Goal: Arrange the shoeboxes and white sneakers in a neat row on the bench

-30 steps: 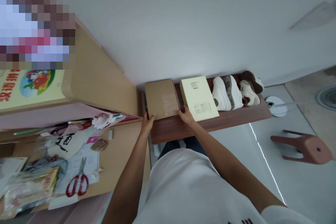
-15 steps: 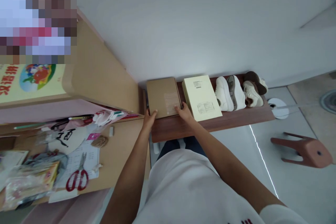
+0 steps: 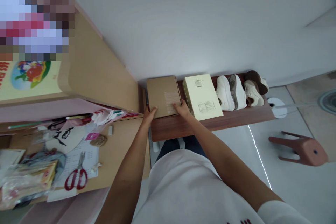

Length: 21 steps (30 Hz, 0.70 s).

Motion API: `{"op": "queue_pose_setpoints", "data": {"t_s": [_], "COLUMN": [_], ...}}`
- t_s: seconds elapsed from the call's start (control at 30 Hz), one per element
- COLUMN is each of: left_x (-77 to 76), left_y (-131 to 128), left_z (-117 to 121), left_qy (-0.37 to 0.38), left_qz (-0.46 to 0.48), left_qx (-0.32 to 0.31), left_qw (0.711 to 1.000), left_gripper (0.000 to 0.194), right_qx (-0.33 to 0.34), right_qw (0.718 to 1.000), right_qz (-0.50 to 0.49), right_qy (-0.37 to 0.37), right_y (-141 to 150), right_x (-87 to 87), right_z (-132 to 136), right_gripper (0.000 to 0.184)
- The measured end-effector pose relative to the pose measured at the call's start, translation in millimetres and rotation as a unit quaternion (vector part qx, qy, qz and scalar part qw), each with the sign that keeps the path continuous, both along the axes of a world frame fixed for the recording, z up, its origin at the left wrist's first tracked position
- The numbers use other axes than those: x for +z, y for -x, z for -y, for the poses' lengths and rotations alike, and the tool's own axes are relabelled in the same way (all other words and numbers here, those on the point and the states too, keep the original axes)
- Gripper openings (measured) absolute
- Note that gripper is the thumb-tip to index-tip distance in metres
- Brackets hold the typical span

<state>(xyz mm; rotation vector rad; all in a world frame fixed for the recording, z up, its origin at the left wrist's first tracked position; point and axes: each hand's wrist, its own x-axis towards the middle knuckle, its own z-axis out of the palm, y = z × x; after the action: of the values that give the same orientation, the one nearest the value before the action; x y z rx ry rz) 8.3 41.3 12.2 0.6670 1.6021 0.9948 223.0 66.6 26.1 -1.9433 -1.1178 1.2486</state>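
Note:
A brown cardboard box [image 3: 162, 94] rests at the left end of a dark wooden shelf [image 3: 183, 127] against the wall. My left hand [image 3: 149, 114] grips its near left corner, thumb on the lid and fingers down the side. At the near right corner my right hand [image 3: 181, 107] holds it the same way, thumb on top; its other fingers are partly hidden between this box and a pale yellow box [image 3: 203, 96]. Right of the yellow box stand white shoes [image 3: 225, 92] and a beige pair of shoes [image 3: 253, 92], one of them tipped against the wall.
On the left, a desk [image 3: 120, 147] holds red-handled scissors [image 3: 77, 176], papers, a plastic-wrapped packet [image 3: 31, 178] and a white fan-shaped piece with black writing [image 3: 64, 136]. A tan side panel [image 3: 105, 66] borders the shelf. A reddish-brown stool [image 3: 309, 150] lies on the floor at right.
The view has shifted slightly, so the desk items and stool appear a little further left. Both hands stay on the brown cardboard box, which has barely moved.

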Motion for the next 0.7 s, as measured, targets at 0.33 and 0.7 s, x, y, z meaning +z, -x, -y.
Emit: {"op": "queue_pose_setpoints", "data": {"t_s": [0.33, 0.7], "left_x": [-4.2, -17.2], "left_y": [-1, -9], "left_z": [-2, -2], "left_qy": [0.028, -0.003], "left_qz": [-0.011, 0.021], "left_qx": [-0.008, 0.02], "left_qw": [1.0, 1.0], "left_gripper": [0.058, 0.054], "right_qx": [-0.005, 0.007], "right_qw": [1.0, 1.0], "right_qz": [-0.014, 0.014], "right_qy": [-0.012, -0.018], "right_y": [5, 5], "right_x": [-3.8, -11.8], "right_z": [-2, -2], "right_gripper": [0.076, 0.072]}}
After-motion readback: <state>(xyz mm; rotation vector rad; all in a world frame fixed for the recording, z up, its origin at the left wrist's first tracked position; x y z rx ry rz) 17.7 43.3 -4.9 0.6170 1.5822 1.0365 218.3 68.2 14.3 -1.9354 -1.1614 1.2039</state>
